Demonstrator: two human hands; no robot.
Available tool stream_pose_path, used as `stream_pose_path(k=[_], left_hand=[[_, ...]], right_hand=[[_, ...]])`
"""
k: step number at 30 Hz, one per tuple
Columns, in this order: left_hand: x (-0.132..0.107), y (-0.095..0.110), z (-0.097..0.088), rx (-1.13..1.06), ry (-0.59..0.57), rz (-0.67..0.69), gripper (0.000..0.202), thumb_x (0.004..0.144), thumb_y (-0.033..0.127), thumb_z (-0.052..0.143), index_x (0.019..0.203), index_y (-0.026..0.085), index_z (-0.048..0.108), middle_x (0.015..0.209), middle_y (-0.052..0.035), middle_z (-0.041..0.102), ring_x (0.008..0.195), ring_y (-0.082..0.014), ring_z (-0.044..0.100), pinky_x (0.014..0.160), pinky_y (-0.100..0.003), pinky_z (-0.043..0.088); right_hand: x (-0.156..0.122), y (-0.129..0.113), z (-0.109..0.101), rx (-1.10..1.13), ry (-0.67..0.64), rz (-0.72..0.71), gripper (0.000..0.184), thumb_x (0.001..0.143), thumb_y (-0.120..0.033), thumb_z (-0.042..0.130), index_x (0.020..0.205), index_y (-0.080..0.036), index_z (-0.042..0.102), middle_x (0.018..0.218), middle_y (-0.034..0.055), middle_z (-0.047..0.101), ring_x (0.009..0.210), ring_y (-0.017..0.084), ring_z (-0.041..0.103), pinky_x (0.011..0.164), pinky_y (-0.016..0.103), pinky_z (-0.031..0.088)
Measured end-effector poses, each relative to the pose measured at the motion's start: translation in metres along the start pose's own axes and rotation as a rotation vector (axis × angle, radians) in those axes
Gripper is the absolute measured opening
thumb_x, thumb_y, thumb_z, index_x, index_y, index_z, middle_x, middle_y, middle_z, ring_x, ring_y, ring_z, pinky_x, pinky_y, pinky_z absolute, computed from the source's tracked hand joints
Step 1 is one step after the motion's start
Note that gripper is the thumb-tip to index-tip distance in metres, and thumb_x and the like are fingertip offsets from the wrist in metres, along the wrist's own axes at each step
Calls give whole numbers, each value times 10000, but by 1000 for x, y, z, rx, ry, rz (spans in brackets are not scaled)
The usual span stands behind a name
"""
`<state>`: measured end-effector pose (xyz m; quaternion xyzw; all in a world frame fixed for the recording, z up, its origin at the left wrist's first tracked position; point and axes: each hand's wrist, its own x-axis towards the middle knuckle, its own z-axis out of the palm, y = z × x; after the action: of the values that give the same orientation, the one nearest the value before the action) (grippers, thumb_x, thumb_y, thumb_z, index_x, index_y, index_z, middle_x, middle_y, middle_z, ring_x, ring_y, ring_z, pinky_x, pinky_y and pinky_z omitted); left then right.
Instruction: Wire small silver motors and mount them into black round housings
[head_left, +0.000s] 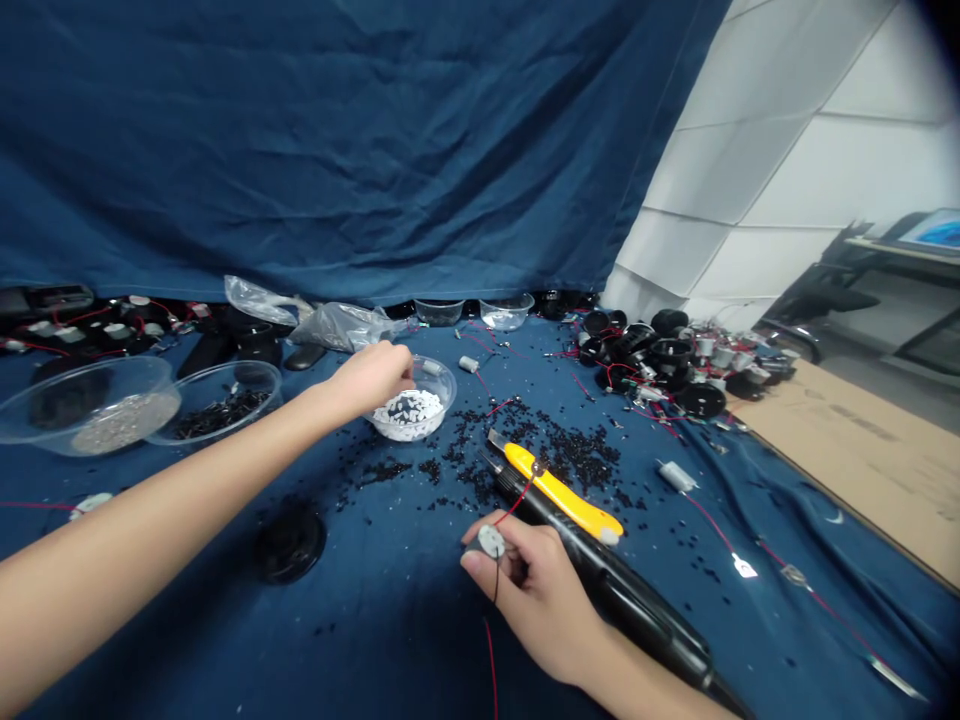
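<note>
My left hand [373, 376] reaches into a small clear bowl [442, 384] of small white and black parts, fingers curled down over them; what they pinch is hidden. My right hand [534, 592] lies on the blue cloth near the front, fingers closed on a small silver motor [491, 541] with red and black wires. Right beside this hand lie a black soldering iron [609, 578] and a yellow utility knife [559, 490]. Tiny black bits [570, 450] are scattered over the cloth between the bowl and the tools.
Two larger clear bowls [90, 400] of small parts stand at the left. A black round disc [289, 540] lies front left. Black wheels and wired motors [667, 365] pile up at the back right. A loose motor with a red wire [677, 476] lies right. Cardboard [862, 450] covers the table's right side.
</note>
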<state>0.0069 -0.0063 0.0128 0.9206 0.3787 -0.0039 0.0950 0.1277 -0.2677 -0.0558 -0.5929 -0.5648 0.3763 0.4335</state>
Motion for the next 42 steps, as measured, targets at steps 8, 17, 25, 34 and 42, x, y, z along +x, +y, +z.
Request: stream_pose_path(k=[8, 17, 25, 34, 42], left_hand=[[-135, 42, 40, -612, 99, 17, 364, 974, 412, 452, 1025, 168, 717, 584, 24, 629, 558, -109, 567, 530, -196, 437], [-179, 39, 86, -1283, -4, -169, 299, 948, 343, 537, 1176, 205, 672, 945, -50, 764, 721, -137, 655, 609, -225, 475], [-182, 39, 93, -1479, -95, -196, 171, 935, 259, 565, 1007, 244, 719, 788, 32, 737, 709, -108, 681, 596, -179, 476], [-180, 42, 92, -1661, -67, -238, 69, 859, 197, 640, 806, 181, 681, 740, 24, 728, 633, -85, 654, 606, -175, 515], [-181, 43, 91, -1624, -85, -220, 76, 862, 228, 638, 815, 180, 674, 715, 28, 714, 652, -99, 659, 625, -190, 514]], right_hand=[[-3, -5, -2, 129, 40, 14, 200, 875, -342, 620, 863, -143, 634, 601, -48, 420, 523, 90, 325, 472, 226, 247], [24, -11, 31, 443, 14, 132, 338, 872, -480, 638, 947, -151, 651, 621, -21, 579, 470, 88, 517, 431, 183, 416], [24, -11, 38, 471, -40, 143, 209, 839, -346, 715, 970, -184, 707, 746, 21, 687, 574, 117, 620, 528, 199, 512], [24, -16, 38, 391, -20, 79, 247, 773, -187, 748, 1008, -263, 736, 723, -11, 694, 532, 86, 604, 474, 138, 476], [23, -14, 38, 407, -48, 94, 223, 800, -227, 742, 1020, -263, 727, 737, -2, 700, 545, 88, 604, 456, 132, 444]])
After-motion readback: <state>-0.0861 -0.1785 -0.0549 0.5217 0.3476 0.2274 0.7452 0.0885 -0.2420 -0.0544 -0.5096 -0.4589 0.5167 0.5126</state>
